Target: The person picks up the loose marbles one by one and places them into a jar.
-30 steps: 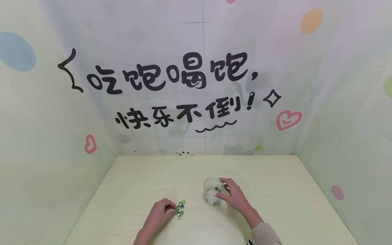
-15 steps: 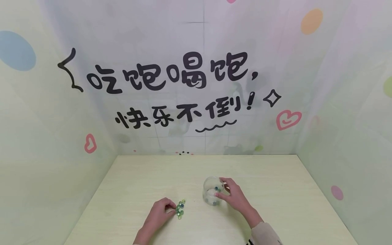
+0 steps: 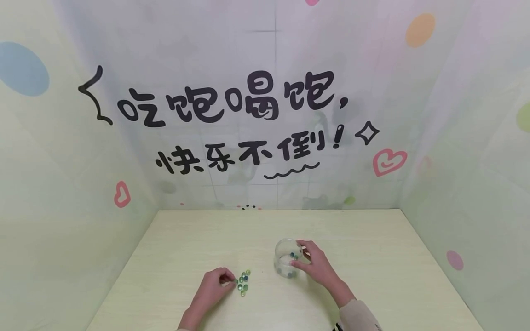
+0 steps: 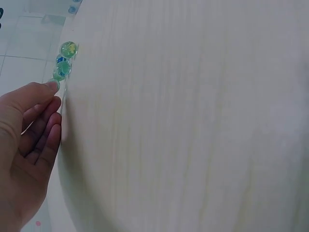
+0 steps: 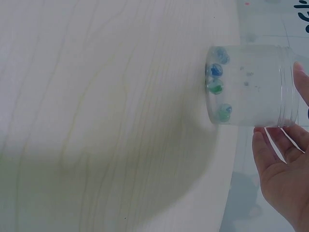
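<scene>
Several green, blue and yellowish glass marbles (image 3: pixel 246 287) lie in a loose cluster on the table, left of a clear jar. My left hand (image 3: pixel 213 287) is at the cluster's left side, thumb and fingertips pinching a green marble (image 4: pixel 56 85). Other marbles (image 4: pixel 62 70) sit just beyond the fingertips in the left wrist view. With thumb and fingers around its upper side, my right hand (image 3: pixel 319 267) holds the clear jar (image 3: pixel 285 248), which stands upright. Several blue and green marbles (image 5: pixel 215 87) rest on the jar's bottom.
Both hands work over a pale wood-grain table (image 3: pixel 198 234). A printed fabric backdrop (image 3: pixel 232 184) with black lettering rises at the table's back edge, and similar cloth walls stand on the left and right sides.
My left hand has drawn slightly left, and a green marble at its fingertips has come a little away from the cluster. My right hand and the jar stay put.
</scene>
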Demonstrator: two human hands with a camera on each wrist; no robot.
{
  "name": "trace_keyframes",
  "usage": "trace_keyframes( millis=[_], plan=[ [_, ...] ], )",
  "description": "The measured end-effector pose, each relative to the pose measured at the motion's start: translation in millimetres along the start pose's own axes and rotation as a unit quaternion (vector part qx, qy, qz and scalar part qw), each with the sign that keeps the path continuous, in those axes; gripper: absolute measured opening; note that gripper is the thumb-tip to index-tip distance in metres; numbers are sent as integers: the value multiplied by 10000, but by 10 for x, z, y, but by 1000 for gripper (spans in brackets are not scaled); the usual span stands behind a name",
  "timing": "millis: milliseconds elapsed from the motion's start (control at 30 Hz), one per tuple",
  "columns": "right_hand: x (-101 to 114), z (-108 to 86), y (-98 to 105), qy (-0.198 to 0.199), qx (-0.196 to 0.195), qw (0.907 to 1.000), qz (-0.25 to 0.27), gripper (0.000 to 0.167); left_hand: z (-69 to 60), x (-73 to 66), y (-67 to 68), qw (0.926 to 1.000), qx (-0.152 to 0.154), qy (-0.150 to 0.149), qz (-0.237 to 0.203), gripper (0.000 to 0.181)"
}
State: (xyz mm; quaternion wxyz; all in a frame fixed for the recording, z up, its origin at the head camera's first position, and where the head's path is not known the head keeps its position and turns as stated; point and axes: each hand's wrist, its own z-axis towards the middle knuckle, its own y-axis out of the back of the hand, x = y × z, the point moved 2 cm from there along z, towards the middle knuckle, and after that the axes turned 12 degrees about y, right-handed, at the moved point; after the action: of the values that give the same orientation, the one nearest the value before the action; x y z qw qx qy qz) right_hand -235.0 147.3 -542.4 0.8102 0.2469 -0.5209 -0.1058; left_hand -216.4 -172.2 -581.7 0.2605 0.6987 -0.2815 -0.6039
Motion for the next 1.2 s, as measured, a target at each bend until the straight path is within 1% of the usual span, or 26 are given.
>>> trace_keyframes(
  millis=[167,333,567,733,900,1200],
  plan=[
    [-14,7,-9,-23,-37,10000,-14,64,25,14,-5,9997,-4,123,-202,11],
    [-21,8,-10,-6,-35,10000,-33,64,17,-2,10,9991,-50,52,-414,12],
    [-37,6,-15,47,-27,10000,-27,64,32,-45,12,9984,-149,-92,-532,14],
    [-31,6,-11,49,-45,10000,12,64,58,-94,8,9976,-147,-99,-662,15],
    [-13,4,1,49,-57,9998,160,64,64,-138,11,9972,-186,-130,-718,15],
    [-15,1,-2,44,-72,9998,155,64,69,-204,15,9969,-234,-161,-735,16]
  ],
)
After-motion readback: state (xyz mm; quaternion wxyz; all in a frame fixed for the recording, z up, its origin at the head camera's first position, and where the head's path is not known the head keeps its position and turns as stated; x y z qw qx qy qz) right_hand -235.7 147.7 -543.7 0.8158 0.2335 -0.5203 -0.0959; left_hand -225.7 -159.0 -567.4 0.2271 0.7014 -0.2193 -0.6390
